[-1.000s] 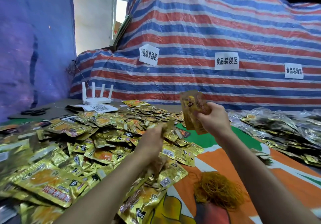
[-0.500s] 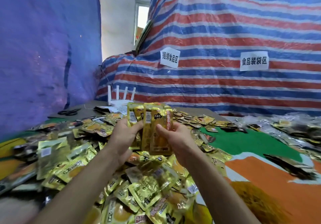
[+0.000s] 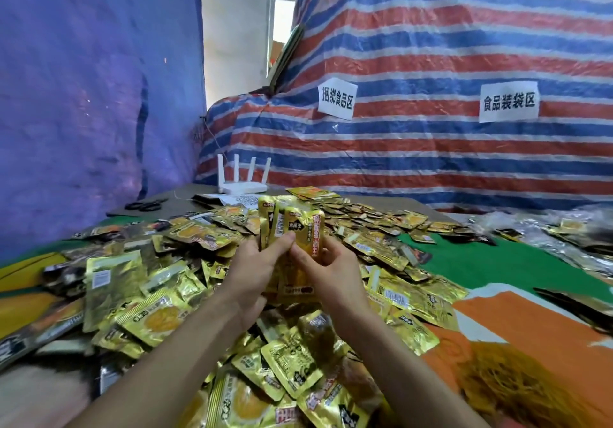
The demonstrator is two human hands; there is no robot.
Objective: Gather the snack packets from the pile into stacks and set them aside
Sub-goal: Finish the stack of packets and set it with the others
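Observation:
A big pile of gold snack packets (image 3: 172,298) covers the table in front of me. Above its middle I hold an upright stack of packets (image 3: 292,225) with both hands. My left hand (image 3: 255,265) grips the stack from the left, thumb across its front. My right hand (image 3: 328,271) grips it from the right, fingers curled round the lower edge. The bottom of the stack is hidden behind my hands.
A heap of orange rubber bands (image 3: 504,384) lies at the lower right. A white router (image 3: 243,178), papers and black scissors (image 3: 146,205) sit at the table's far end. Silver-wrapped packets (image 3: 564,238) lie at the right. Striped tarpaulin (image 3: 431,149) stands behind.
A second ago my hands were apart, the right one holding the stack high. They came together over the pile and now both grip the stack, squeezed tighter than before.

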